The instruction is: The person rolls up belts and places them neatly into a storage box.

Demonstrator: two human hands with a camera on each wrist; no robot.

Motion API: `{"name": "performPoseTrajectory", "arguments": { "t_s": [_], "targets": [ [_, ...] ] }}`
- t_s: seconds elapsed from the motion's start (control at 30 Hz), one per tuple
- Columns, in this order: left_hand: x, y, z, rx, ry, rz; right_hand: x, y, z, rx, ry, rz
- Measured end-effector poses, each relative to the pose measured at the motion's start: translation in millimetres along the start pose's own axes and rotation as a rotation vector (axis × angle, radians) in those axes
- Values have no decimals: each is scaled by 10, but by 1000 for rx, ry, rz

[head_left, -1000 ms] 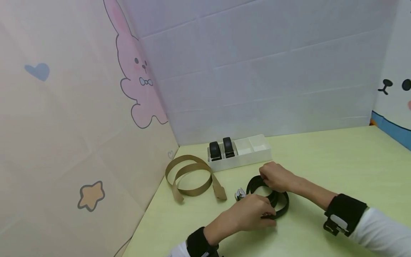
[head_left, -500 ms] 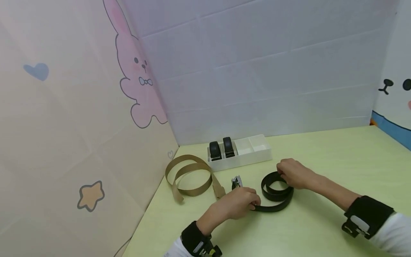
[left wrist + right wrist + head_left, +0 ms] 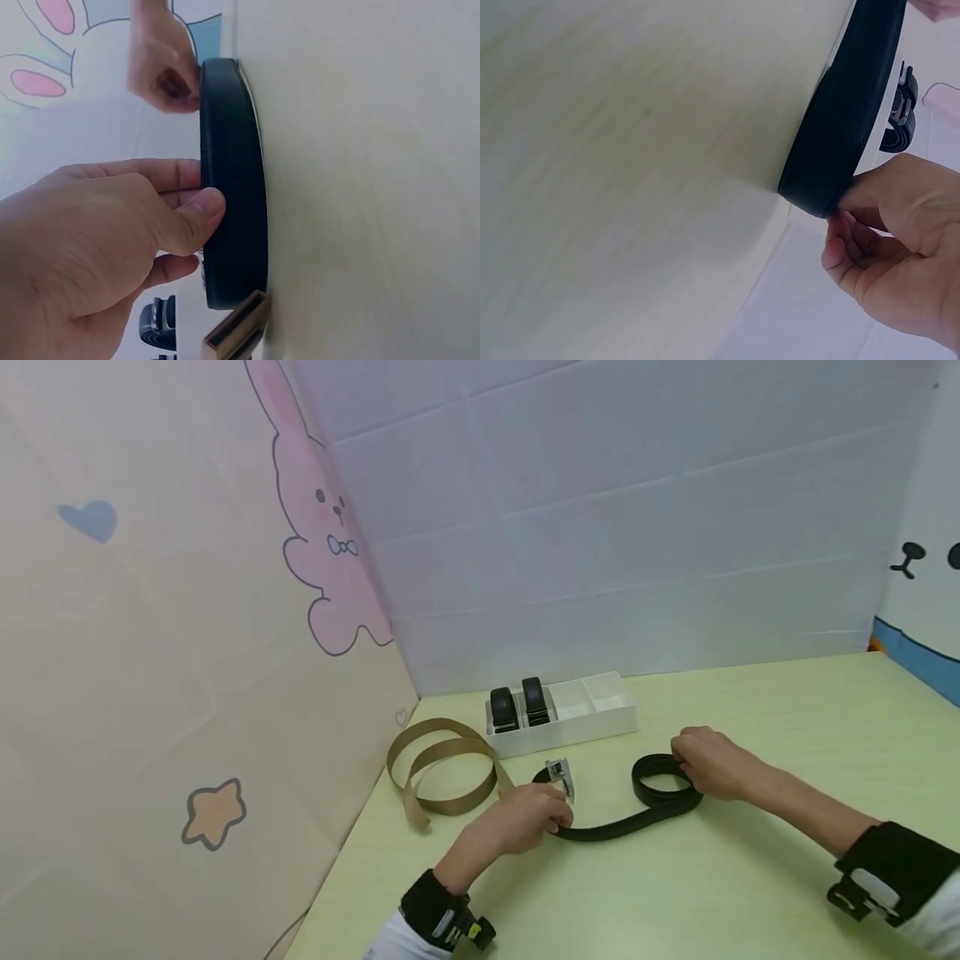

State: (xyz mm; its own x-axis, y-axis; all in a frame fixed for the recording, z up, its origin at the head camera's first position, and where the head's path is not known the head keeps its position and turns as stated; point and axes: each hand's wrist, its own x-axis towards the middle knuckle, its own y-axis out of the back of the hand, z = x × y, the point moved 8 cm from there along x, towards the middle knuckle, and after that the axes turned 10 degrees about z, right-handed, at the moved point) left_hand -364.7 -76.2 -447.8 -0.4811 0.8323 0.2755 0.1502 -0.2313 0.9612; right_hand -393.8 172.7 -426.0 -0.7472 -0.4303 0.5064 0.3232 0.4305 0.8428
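Observation:
A black belt (image 3: 611,829) stands on its edge on the table, a loose coil at its right end and a silver buckle (image 3: 559,774) at its left. My left hand (image 3: 525,818) pinches the strap near the buckle; in the left wrist view the thumb (image 3: 204,208) lies on the strap's near face with the fingers behind it. At the coil, my right hand (image 3: 716,763) pinches the upper edge between thumb and fingers, as the right wrist view shows on the black strap (image 3: 844,112). A tan webbing belt (image 3: 442,808) lies in loops left of my left hand.
Behind the belts stands a white divided box (image 3: 592,727). Two rolled black belts (image 3: 503,707) sit in its left compartments. A printed cloth wall (image 3: 225,693) borders the table's left side, and a pale wall closes the back.
My hands have moved apart, left hand leftward and right hand rightward. The black belt's coil has shifted right, and a longer stretch of strap now runs between the hands.

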Motion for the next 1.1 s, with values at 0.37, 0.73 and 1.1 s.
{"name": "performPoseTrajectory", "arguments": {
  "t_s": [0.37,0.73,1.1],
  "targets": [
    [217,-96,-277,193,-14,180,-173,-19,-308,55,76,-33],
    [559,-208,-215,178,-1,205,-197,-104,-785,107,207,-61],
    [578,-242,-284,-230,289,199,-182,-78,-815,95,221,-29]
  ]
}}
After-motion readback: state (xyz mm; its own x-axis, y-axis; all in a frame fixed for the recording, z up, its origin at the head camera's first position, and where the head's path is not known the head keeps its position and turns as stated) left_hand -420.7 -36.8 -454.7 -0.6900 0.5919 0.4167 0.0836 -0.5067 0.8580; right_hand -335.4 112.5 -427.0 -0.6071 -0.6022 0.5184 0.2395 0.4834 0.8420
